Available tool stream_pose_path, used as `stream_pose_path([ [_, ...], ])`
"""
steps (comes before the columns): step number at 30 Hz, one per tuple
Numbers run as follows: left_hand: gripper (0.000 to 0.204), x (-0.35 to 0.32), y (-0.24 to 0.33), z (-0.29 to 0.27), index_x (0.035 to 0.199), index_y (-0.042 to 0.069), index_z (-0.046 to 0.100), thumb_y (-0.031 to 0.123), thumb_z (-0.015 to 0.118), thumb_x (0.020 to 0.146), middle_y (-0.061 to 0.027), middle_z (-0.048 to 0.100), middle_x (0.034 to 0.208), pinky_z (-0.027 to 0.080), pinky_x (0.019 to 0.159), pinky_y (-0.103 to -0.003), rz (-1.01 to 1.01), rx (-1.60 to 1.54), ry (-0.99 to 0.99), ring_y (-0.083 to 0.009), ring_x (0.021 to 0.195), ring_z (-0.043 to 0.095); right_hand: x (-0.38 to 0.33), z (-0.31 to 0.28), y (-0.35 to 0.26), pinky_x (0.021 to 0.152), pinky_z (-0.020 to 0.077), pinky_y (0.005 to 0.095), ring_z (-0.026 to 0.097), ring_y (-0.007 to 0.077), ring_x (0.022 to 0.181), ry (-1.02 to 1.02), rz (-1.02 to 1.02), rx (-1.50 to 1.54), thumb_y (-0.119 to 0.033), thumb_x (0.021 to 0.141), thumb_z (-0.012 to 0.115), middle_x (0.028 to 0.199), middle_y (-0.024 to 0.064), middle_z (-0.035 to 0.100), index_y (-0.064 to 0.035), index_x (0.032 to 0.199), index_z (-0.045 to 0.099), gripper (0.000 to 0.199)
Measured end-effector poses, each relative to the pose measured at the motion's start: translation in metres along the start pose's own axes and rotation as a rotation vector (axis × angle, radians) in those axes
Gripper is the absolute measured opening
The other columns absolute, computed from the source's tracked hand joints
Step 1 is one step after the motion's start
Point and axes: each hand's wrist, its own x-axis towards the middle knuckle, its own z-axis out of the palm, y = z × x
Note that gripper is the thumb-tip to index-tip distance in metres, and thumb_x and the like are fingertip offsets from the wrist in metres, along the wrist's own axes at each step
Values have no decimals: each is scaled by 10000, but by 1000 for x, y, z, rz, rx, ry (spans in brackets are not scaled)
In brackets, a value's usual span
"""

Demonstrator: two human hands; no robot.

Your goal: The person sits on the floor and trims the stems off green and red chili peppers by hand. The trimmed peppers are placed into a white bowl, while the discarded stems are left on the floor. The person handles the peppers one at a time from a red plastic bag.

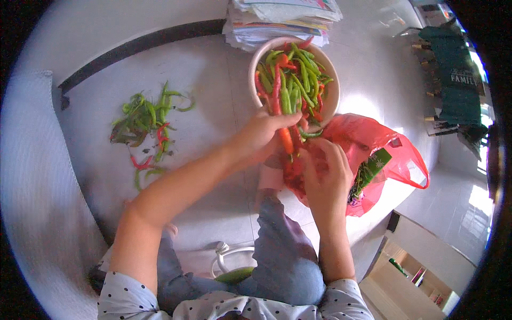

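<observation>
Several red and green chili peppers point(287, 140) stick out of my left hand point(266, 130), which is closed around them, thumb on top. They hang over the near rim of a cream bowl point(253, 80) full of more chilies. Just to the right, my right hand point(328, 170) is closed with its fingertips drawn together beside the lower ends of the held peppers. What it pinches, if anything, is too small to make out. Beneath and beyond that hand lies a red plastic bag point(368, 130), its mouth turned right, with dark green stuff point(365, 176) showing inside.
Loose chilies and scraps point(152, 109) are scattered over the grey tiled floor point(208, 85) at left. A stack of papers point(277, 26) stands behind the bowl. Dark green umbrellas point(453, 74) hang at far right, above a wooden shelf unit point(410, 277). A pale cloth point(42, 176) drapes at left.
</observation>
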Motion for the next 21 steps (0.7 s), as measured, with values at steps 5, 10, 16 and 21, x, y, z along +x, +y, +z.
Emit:
stream_pose_path([
  [5, 210, 1, -25, -2, 1032, 41, 464, 142, 504, 853, -90, 564, 864, 445, 794, -318, 13, 107, 3, -177, 858, 549, -1, 5, 27, 688, 454, 367, 570, 316, 781, -101, 43, -17, -60, 753, 577, 840, 185, 564, 25, 917, 548, 187],
  [10, 346, 48, -20, 4, 1122, 100, 438, 239, 558, 829, -60, 530, 1009, 429, 807, -359, 18, -80, 65, -179, 919, 518, -13, -40, 28, 613, 457, 270, 572, 175, 666, 100, 185, -23, -67, 744, 609, 766, 108, 592, 18, 871, 564, 160],
  [16, 459, 87, -25, -63, 1158, 40, 418, 288, 573, 804, -129, 447, 1173, 372, 883, -398, -158, 255, 562, -211, 1112, 420, -32, -105, 67, 560, 437, 214, 526, 74, 639, 306, 270, -110, -42, 784, 575, 763, 46, 589, 8, 902, 555, 130],
  [21, 194, -35, -9, -111, 993, 52, 507, 174, 502, 842, -76, 572, 949, 443, 779, -309, -227, 322, 359, -167, 854, 556, -49, -130, 146, 543, 438, 232, 531, 96, 621, 157, 364, -393, -96, 809, 559, 741, 53, 578, 13, 886, 551, 134],
])
